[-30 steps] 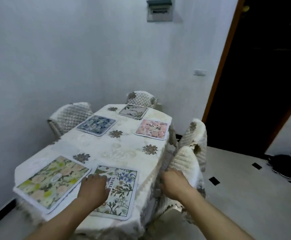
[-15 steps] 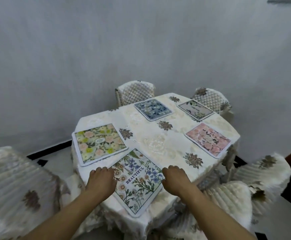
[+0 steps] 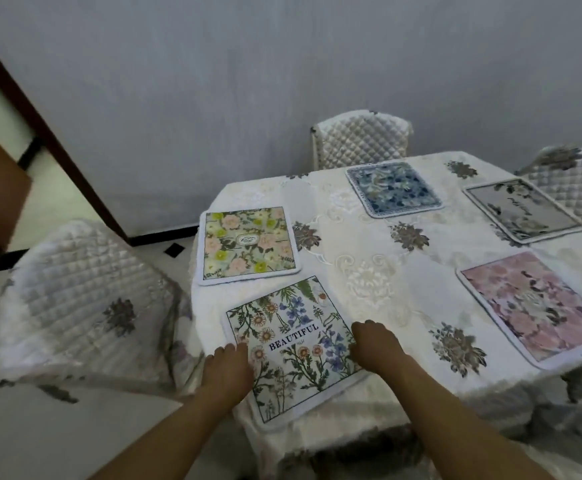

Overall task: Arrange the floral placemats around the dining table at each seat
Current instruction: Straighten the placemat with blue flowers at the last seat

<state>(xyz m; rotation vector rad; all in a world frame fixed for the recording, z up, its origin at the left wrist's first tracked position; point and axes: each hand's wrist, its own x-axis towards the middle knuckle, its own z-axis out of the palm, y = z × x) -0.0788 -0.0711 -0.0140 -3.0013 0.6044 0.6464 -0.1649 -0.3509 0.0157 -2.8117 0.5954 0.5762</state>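
Left hand [image 3: 226, 370]: fingers curled on the near mat's [image 3: 291, 351] left edge — pinching or only pressing, I can't tell.
Right hand [image 3: 374, 346]: flat on its right edge.
Mat: askew, overhanging the table [image 3: 369, 271] — I'd square it gently.
Beyond: four mats laid.

One word is reading clearly — "BEAUTIFUL", in dark capitals, running slantwise across the nearest floral placemat [image 3: 291, 344]. The yellow-and-pink placemat [image 3: 248, 242] is carrying a small oval label at its middle, and the grey placemat [image 3: 521, 210] is showing script lettering — both too blurred to read.
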